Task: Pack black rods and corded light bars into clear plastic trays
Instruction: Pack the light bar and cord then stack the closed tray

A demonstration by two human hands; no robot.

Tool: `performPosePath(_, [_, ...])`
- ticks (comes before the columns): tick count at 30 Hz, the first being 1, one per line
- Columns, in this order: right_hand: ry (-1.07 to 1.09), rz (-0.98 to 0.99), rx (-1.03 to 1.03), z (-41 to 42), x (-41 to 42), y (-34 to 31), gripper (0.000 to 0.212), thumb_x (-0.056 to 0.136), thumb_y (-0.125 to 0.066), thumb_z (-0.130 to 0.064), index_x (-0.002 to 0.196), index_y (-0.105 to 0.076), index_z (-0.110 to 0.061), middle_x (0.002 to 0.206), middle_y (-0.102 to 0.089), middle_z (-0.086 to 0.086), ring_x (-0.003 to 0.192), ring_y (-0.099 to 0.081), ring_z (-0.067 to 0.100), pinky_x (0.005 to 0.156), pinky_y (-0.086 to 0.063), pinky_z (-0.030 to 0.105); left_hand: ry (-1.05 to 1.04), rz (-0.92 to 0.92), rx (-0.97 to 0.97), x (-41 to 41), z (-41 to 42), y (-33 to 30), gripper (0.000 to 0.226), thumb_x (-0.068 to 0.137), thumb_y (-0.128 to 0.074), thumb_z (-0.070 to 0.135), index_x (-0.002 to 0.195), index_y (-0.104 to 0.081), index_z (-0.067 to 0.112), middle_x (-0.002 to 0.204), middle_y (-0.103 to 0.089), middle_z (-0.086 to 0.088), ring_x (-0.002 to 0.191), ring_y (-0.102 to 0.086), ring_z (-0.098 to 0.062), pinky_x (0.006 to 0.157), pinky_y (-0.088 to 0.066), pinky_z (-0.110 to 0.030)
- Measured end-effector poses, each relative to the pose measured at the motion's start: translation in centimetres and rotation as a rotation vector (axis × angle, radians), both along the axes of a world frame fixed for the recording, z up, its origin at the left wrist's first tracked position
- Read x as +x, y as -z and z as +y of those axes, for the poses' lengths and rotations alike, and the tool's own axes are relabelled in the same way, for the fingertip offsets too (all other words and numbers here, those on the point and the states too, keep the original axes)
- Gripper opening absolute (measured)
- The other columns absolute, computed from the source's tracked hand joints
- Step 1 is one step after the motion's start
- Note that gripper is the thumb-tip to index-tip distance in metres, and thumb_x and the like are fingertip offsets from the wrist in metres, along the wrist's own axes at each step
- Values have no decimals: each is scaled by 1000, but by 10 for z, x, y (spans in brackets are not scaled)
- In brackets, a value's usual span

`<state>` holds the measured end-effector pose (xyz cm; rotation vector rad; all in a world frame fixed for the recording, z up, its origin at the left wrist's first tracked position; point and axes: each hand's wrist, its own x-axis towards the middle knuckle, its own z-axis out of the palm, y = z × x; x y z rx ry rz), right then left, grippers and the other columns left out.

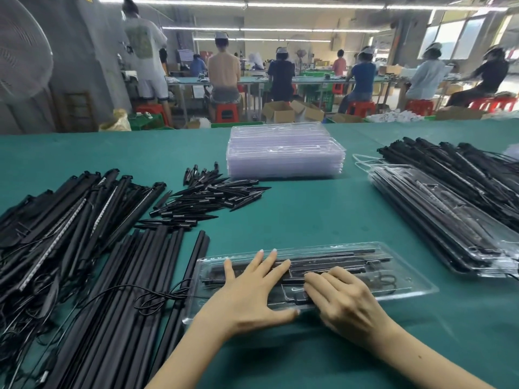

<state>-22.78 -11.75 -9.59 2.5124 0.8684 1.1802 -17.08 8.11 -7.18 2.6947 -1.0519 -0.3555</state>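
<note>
Pressing down with both hands, left [247, 290] spread flat and right [341, 297] loosely curled, gripping nothing, on the thin, flexible, probably slippery clear tray [404, 279] lying near on the worktop [323, 211], rigid black rods [331, 261] seated inside; likely best lifted by both ends.

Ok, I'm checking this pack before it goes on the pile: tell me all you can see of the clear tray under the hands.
The clear tray is a long, shallow shell of glossy transparent plastic with moulded channels. It lies flat on the green table, its length running left to right. Black rods and a coiled cord sit in its recesses. The left hand lies spread across its left half; the right hand presses near its middle.
</note>
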Motion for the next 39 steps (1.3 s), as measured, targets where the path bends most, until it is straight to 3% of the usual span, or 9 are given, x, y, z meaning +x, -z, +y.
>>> performPosePath(5, [36,39,57,-4,-5,6,33,92,-41,-5,72,-68,-10,78,-65,6,58,-56,23,52,-49,31,-2,-36,6,0,0,5,86,82,-38,72,150,3,41,157,18,15,142,22,-5,109,17,-63])
performPosePath(9, [56,35,8,1,-3,7,19,82,-56,-2,67,-64,-11,71,-61,6,56,-53,23,49,-46,33,3,-26,-10,0,-1,5,87,81,-41,72,150,3,41,156,18,16,142,23,-4,110,16,-63])
performPosePath(15, [36,57,-38,-5,-1,7,20,74,-65,1,61,-59,-14,65,-54,3,53,-48,20,46,-44,32,-18,28,-46,4,32,-8,100,70,-56,74,146,5,51,155,19,20,145,13,-9,116,12,-53])
performPosePath(20, [44,73,0,-20,1,13,16,75,-63,3,63,-63,-9,67,-58,6,54,-52,23,47,-47,34,-154,-88,-13,2,92,-8,105,64,-57,79,141,10,57,149,9,32,140,13,7,111,20,-48])
performPosePath(24, [48,77,46,-32,4,14,20,81,-53,0,66,-65,-3,69,-60,10,56,-57,28,50,-52,35,-238,-225,-92,-4,116,-5,75,79,-58,62,140,-15,57,137,-29,35,132,-24,11,120,-1,-35])
performPosePath(26, [40,67,57,-34,4,14,21,83,-53,-3,66,-65,-4,70,-60,10,57,-58,29,51,-53,35,-239,-291,-184,-6,115,-2,54,84,-57,56,133,-35,53,119,-44,31,120,-39,8,110,-19,-24])
performPosePath(33, [104,100,114,-35,-1,9,24,81,-48,-18,80,-70,-7,83,-65,6,68,-64,27,61,-55,34,-221,-338,-282,-9,103,7,30,84,-65,41,114,-59,39,109,-48,29,111,-39,10,97,-17,-15])
performPosePath(37, [151,225,164,-31,-5,-2,53,81,-55,-51,117,-66,-14,99,-66,2,81,-63,25,79,-44,36,-262,-378,-277,-8,99,7,15,89,-64,30,103,-66,35,99,-54,25,102,-45,5,91,-21,-13])
performPosePath(39, [115,314,196,-12,-6,-7,60,82,-51,-63,122,-63,-20,109,-63,-4,94,-59,20,85,-40,36,-293,-411,-264,-7,96,5,11,87,-67,27,94,-70,35,91,-59,23,93,-52,-2,85,-27,-19])
